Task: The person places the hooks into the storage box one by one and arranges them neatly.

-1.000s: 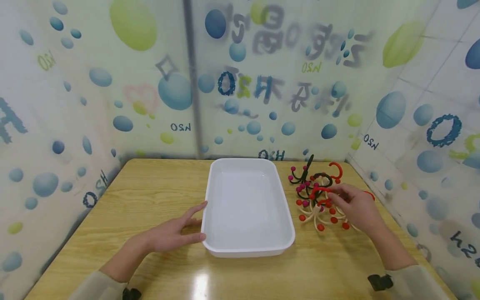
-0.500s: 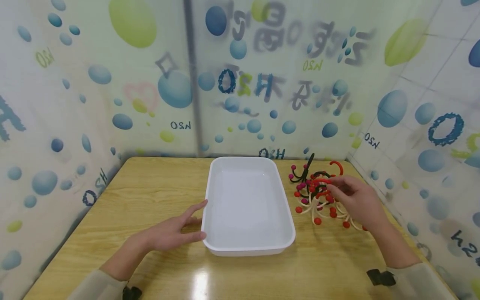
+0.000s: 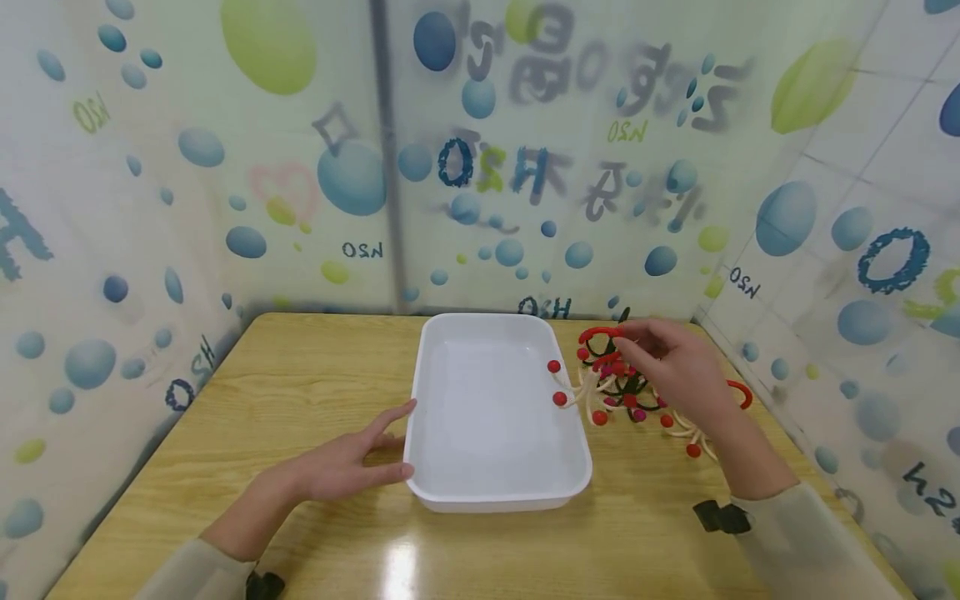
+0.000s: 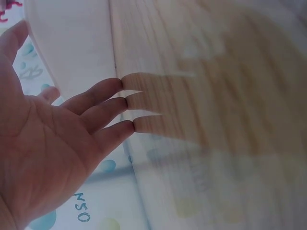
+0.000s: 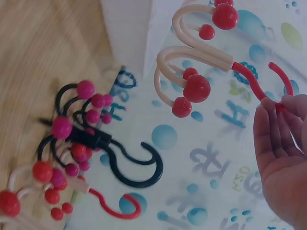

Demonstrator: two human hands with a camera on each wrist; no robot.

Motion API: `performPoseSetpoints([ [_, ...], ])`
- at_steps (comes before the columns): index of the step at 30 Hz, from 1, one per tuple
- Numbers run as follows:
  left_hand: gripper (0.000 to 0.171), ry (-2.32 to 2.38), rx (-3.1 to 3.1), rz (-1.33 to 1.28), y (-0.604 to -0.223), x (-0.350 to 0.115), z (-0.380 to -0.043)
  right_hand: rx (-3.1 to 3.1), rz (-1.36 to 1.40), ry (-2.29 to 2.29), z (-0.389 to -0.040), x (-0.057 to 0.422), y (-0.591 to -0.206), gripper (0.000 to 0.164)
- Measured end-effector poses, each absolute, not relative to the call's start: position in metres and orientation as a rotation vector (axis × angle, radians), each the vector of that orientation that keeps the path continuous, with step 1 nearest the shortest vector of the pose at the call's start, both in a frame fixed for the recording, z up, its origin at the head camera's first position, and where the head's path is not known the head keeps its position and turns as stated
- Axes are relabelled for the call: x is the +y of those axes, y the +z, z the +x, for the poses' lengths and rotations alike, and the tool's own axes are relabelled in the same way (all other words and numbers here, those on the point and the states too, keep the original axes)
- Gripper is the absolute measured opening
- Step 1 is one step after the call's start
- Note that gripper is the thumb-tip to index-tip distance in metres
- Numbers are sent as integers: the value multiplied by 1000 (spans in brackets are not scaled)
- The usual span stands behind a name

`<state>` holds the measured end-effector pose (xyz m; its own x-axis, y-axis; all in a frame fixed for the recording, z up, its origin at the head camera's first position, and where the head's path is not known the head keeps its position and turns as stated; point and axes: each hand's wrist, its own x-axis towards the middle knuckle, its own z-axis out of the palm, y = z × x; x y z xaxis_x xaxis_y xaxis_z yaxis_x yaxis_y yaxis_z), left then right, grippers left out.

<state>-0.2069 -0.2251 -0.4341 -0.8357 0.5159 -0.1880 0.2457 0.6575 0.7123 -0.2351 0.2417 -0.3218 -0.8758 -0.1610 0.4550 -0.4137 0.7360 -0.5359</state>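
Observation:
My right hand (image 3: 678, 367) pinches the red hook end of a beige multi-prong hanging hook (image 5: 211, 56). Its several curved prongs end in red balls; in the head view they hang over the right rim of a white tray (image 3: 498, 503). Straight fingers of my left hand (image 4: 53, 148) touch the tray's left side, thumb near the front corner. Below the held hook, in the right wrist view, lie a black multi-prong hook (image 5: 91, 139) with magenta balls and another beige one with a red hook end (image 5: 117, 212).
More of these hooks lie in a tangled pile on the wooden table (image 3: 322, 367), right of the tray, partly hidden by my right hand. A beige hook with a red end (image 3: 741, 393) lies at the pile's right. Patterned curtains (image 3: 300, 208) stand close behind and at both sides.
My right hand has lifted a beige hook from the pile and moved it left and up, to the tray's right rim. The left hand and tray have stayed in place.

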Motion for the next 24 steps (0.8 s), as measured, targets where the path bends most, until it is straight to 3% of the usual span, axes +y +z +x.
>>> performPoseSetpoints([
  [24, 91, 998, 2517, 568, -435, -224, -207, -2715, 567, 1397, -326, 115, -335, 26],
])
